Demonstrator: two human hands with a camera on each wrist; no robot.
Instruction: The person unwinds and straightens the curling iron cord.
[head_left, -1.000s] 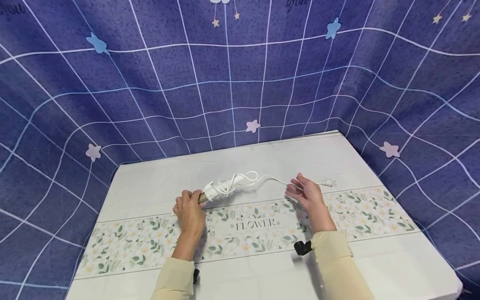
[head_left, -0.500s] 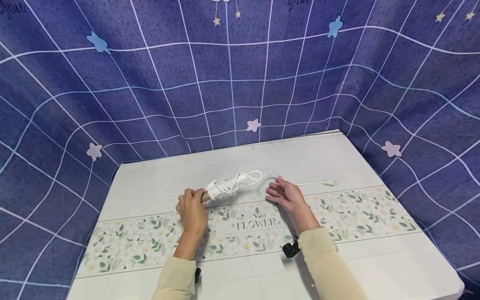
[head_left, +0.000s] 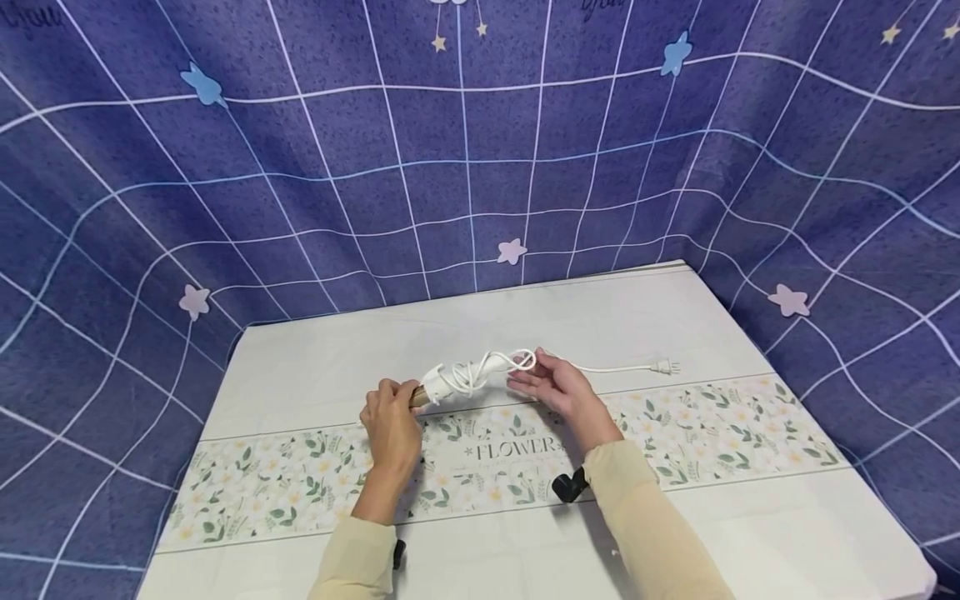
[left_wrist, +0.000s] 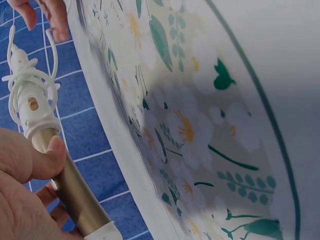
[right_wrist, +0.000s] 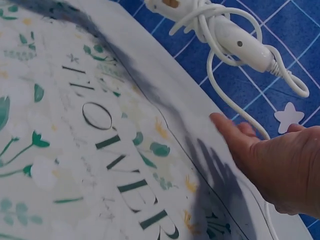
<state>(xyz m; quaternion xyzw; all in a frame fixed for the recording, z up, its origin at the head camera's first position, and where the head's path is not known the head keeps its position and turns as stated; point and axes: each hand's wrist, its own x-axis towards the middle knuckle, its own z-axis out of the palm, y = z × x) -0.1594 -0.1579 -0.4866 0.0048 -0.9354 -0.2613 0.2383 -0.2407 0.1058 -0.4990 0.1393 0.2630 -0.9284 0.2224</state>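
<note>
Blue grid-patterned curtain (head_left: 465, 150) hangs behind a white tabletop (head_left: 420, 329) with a floral band. Left hand (head_left: 393, 422) grips the gold barrel (left_wrist: 75, 185) of a white-handled appliance (head_left: 450, 382) over it. Right hand (head_left: 562, 389), fingers extended, lies along the cord (head_left: 615, 369); contact unclear. Plug (head_left: 663, 367) lies beyond.

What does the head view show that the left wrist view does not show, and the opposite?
Only head: the plug and the readable word FLOWER. Only left wrist: a tan window on the white handle and a white tip on the gold barrel. Both: the left hand holding that barrel, cord wound round the handle, and the right hand.
</note>
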